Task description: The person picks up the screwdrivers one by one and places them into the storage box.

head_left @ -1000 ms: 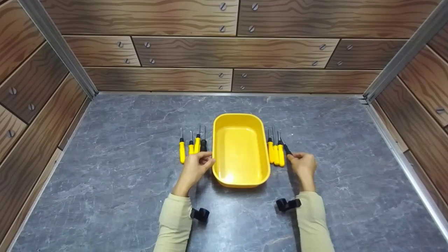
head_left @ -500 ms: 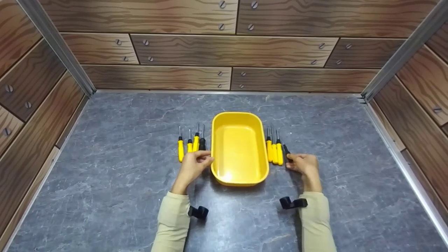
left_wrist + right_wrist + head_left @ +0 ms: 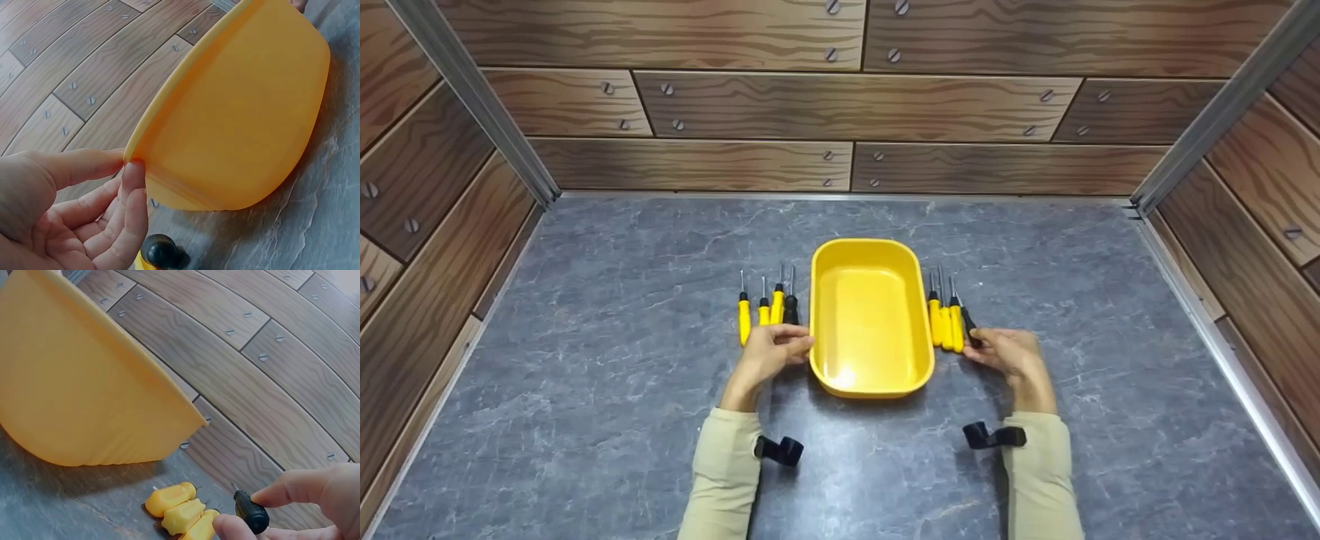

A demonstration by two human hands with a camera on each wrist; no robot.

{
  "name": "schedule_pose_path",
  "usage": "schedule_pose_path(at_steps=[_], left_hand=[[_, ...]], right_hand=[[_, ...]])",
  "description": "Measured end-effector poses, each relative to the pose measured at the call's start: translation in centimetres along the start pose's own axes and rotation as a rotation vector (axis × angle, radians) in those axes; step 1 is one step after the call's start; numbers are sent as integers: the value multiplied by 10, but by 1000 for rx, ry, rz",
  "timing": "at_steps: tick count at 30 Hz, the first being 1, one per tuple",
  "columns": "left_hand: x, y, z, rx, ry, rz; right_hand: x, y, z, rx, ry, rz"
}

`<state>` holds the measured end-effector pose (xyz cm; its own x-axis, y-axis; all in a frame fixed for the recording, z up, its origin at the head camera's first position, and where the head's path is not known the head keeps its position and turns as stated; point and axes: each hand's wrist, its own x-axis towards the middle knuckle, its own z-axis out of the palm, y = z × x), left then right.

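The right hand [image 3: 1011, 354] has edged inward, pinching a black-handled screwdriver [image 3: 251, 513] just beside three yellow-handled metal screwdrivers [image 3: 946, 330], seemingly adjusting its place; the left hand [image 3: 766, 352] pinches the rim of a yellow, rounded-rectangular, plastic-looking tub [image 3: 873, 392] between both hands' fingers.

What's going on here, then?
A person is working with both bare hands. The left hand pinches the near-left rim of a yellow tub, while the right hand holds a small black-handled screwdriver. Three yellow-handled screwdrivers lie beside the tub on the right; four more screwdrivers lie on its left, partly behind the left hand.
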<state>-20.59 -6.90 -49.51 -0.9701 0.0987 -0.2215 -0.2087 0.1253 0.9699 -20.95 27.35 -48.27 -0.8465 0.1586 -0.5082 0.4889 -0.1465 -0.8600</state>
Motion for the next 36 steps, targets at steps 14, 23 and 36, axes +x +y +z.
schedule_pose_path(at_steps=[14, 23, 36], left_hand=[[-1, 0, 2, -30, 8, -32], [-3, 1, 2, -29, 27, -2], [-4, 3, 4, -36, 42, -10]], right_hand=[[-7, -1, -9, 55, -134, -5], [-3, -19, -6, 76, -234, -15], [0, -37, 17, 81, -332, 54]])
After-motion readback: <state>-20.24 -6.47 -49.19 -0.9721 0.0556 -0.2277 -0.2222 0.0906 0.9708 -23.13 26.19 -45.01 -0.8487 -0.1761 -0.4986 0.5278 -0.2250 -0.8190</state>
